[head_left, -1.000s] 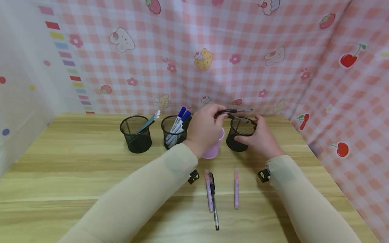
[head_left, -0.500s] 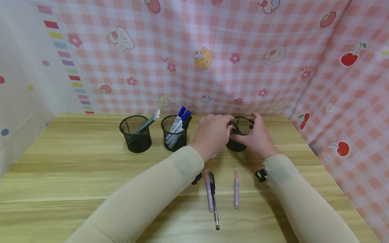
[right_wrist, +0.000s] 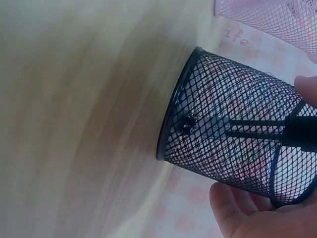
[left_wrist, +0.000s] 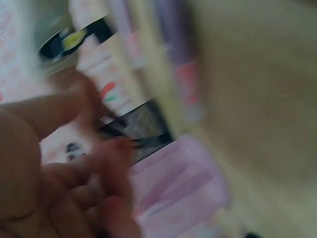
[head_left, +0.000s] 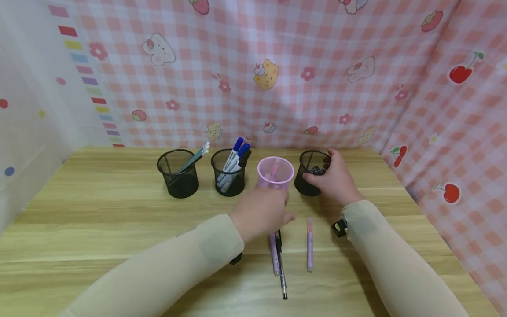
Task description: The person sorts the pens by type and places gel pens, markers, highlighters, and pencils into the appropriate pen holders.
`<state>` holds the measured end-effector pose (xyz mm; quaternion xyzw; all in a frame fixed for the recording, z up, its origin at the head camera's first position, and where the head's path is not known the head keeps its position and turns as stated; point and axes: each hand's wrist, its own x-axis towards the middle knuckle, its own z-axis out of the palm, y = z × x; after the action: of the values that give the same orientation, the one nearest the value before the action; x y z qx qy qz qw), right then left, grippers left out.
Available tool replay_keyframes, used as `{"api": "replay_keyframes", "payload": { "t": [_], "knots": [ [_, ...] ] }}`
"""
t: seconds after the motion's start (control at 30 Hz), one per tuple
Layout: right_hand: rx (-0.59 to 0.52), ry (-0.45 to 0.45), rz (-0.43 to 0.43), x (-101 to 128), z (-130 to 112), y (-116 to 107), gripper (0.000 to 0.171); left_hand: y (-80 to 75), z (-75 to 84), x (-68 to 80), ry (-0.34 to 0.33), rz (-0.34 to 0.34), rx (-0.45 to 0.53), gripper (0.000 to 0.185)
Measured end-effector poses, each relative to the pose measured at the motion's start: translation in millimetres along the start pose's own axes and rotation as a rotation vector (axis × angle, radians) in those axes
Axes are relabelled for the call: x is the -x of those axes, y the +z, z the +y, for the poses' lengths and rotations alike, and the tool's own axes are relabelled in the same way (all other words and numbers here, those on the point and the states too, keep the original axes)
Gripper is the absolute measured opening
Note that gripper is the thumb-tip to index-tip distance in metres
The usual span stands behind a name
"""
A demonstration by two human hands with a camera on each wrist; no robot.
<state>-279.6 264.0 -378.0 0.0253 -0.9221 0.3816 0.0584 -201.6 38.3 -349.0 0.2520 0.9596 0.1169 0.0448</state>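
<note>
My right hand [head_left: 339,178] holds the rightmost black mesh cup [head_left: 306,184] at its rim, thumb in front and fingers on the far right side. Black pens [right_wrist: 252,130] stand inside that cup, seen through the mesh in the right wrist view. Blurred, my left hand [head_left: 262,213] hovers in front of the pink mesh cup [head_left: 286,181], fingers loosely bent around nothing. Below it lie a purple highlighter [head_left: 275,262] and a black gel pen [head_left: 282,277] side by side, their upper ends covered by the hand. Another purple highlighter [head_left: 310,250] lies to the right.
On the left, one black mesh cup [head_left: 181,187] has teal pencils [head_left: 191,161]. The black mesh cup [head_left: 236,187] beside it contains several markers [head_left: 233,163]. A pink highlighter leans in the pink cup. A checkered cloth [head_left: 309,101] hangs behind the wooden table [head_left: 130,220].
My left hand lowered black pens into the right mesh cup, let go, and came back left and nearer, over the loose highlighter and pen. My right hand stays on the cup.
</note>
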Motion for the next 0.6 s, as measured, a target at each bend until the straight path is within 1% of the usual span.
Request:
{"api": "replay_keyframes", "payload": {
  "t": [0.03,0.1,0.17,0.23,0.37,0.6],
  "knots": [
    [0.008,0.002,-0.002,-0.5,0.1,-0.1,0.101,5.4,-0.8,2.4,-0.012,-0.046,-0.018,0.034],
    [0.028,0.012,-0.01,-1.2,0.0,-0.3,0.1,15.4,-2.0,6.4,-0.023,-0.113,-0.056,0.039],
    [0.033,0.022,-0.016,-1.6,0.0,-0.5,0.099,21.6,-1.5,9.2,-0.019,-0.159,-0.067,0.042],
    [0.035,0.032,-0.02,-1.6,-0.1,-0.5,0.099,26.0,-0.5,10.5,-0.009,-0.178,-0.071,0.042],
    [0.025,0.037,-0.019,-1.8,0.2,0.0,0.1,29.8,1.7,9.9,0.005,-0.194,-0.074,0.038],
    [0.007,0.034,-0.021,-1.7,0.6,1.0,0.099,30.6,6.2,8.2,-0.007,-0.196,-0.086,0.032]
  ]
}}
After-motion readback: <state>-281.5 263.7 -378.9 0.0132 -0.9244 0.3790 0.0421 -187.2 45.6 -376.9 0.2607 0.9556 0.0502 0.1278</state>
